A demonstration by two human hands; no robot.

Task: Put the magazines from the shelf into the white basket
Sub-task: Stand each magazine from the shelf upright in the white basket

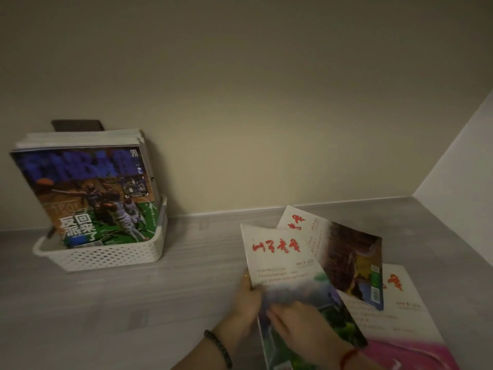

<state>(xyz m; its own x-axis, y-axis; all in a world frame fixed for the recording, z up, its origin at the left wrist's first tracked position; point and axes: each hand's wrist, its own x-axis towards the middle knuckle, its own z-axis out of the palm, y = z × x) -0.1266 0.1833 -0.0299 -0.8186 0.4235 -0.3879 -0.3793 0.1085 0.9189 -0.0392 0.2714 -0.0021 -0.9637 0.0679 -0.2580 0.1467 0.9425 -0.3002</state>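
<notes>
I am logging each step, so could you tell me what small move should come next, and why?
Probably lift the top magazine left toward the basket. Both hands, left and right, already grip it, two more magazines lie beneath, and the basket holds others upright.

The scene is dim overall, with a warm, yellowish cast. The brightest area is the side wall (458, 161) at the right, which reads paler than the back wall (240, 102); the light source itself is out of view. The back wall darkens toward the upper corners. Shadows are soft, with no hard edges and no glare. Wide-angle distortion bends the shelf surface (133, 303) and its rear edge. The white basket (106, 256) is softly rendered. Motion blur smears both hands and the lower part of the held magazine (290, 279); its small print is illegible.
</notes>
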